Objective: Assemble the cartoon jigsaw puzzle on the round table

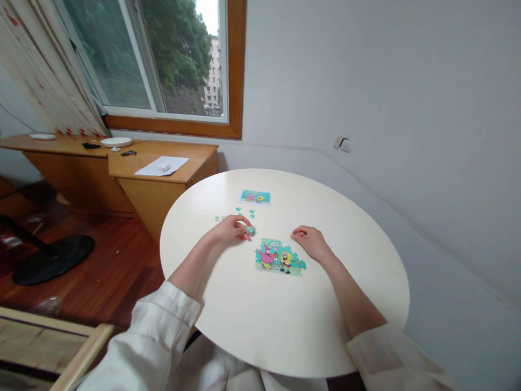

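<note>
A partly assembled cartoon jigsaw puzzle (280, 257) lies near the middle of a round cream table (285, 326). My left hand (233, 227) rests just left of the puzzle's top edge, fingers curled round a teal puzzle piece (249, 231). At the puzzle's upper right corner, my right hand (309, 240) has its fingers pinched together on the edge there. What they pinch is too small to make out. Several loose teal pieces (244, 212) lie beyond my left hand. A small reference picture (254, 197) of the same cartoon lies farther back.
A wooden cabinet (171, 179) with a sheet of paper (161, 165) stands behind the table's left side, under a window. A white plate (116, 142) sits on a second counter. A black fan base (52, 258) rests on the wood floor at left. A wooden chair frame (77, 353) is at lower left.
</note>
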`<state>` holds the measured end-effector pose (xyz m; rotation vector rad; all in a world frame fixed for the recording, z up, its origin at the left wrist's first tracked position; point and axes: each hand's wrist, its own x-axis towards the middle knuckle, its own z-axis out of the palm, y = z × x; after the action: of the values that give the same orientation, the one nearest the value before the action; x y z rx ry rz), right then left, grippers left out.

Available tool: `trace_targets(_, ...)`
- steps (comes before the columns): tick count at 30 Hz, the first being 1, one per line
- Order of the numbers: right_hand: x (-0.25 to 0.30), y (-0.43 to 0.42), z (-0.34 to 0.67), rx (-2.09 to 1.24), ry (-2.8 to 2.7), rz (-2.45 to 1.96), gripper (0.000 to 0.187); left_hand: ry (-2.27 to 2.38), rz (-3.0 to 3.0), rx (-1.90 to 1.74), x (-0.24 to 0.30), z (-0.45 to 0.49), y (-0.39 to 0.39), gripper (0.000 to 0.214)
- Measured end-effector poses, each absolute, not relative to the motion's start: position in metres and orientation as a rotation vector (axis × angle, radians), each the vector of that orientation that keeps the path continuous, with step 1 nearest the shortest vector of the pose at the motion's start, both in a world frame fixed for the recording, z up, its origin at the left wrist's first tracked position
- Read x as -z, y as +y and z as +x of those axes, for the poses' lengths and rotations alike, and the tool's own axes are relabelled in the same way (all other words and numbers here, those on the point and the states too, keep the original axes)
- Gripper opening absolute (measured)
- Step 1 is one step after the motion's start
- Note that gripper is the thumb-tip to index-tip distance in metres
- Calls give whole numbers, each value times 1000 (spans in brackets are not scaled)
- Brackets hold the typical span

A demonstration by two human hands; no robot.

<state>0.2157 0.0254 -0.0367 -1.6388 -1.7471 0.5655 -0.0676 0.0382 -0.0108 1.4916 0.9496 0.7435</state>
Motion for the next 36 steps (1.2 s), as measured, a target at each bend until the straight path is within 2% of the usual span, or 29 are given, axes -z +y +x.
trace_targets(10,37,26,215,-606,-1749,-1607,17,958,1604,-778,18,-58,42,10)
trace_targets(17,36,25,214,-610,-1740,-1613,16,987,1683,-834,18,-44,35,18)
trace_targets(27,36,26,214,-596,-1740,-1603,17,977,1681,-902,16,-38,29,3)
trace_targets(36,32,24,212,-602,-1749,-1641,14,1012,1729,-884,22,-36,32,10)
